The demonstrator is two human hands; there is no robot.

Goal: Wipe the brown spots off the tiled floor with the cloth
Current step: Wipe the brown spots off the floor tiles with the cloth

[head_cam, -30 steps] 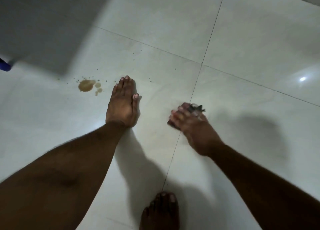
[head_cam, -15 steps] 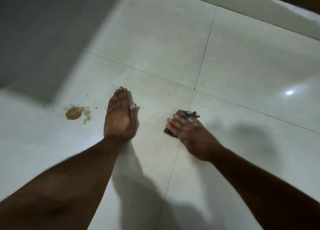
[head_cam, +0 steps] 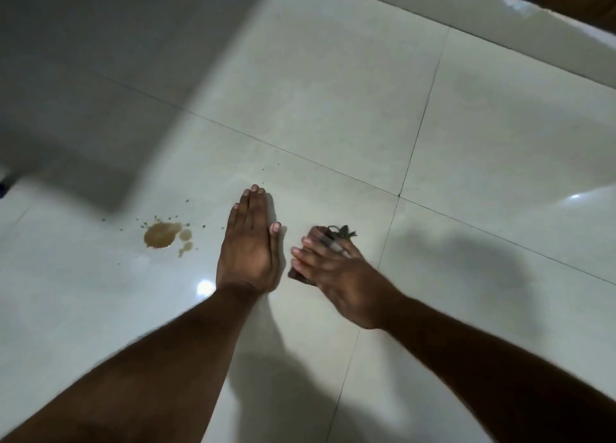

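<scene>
A brown puddle (head_cam: pixel 161 235) with smaller brown drops beside it lies on the white tiled floor (head_cam: pixel 333 109), left of my hands. Tiny dark specks (head_cam: pixel 263 169) are scattered around and beyond it. My left hand (head_cam: pixel 250 245) rests flat on the tile, fingers together, just right of the puddle and holding nothing. My right hand (head_cam: pixel 336 269) presses a small dark cloth (head_cam: pixel 340 232) onto the floor; frayed threads stick out past the fingers. The two hands are close together but apart. Most of the cloth is hidden under my right hand.
A wide dark shadow (head_cam: pixel 83 92) covers the floor at the upper left. A white skirting edge (head_cam: pixel 500 2) and a brown surface run along the top right. A small blue object (head_cam: pixel 2 185) shows at the left edge. Grout lines cross near my right hand.
My right hand with the cloth has slid left, closer to my left hand. The camera has tilted, so the foot at the bottom is out of view.
</scene>
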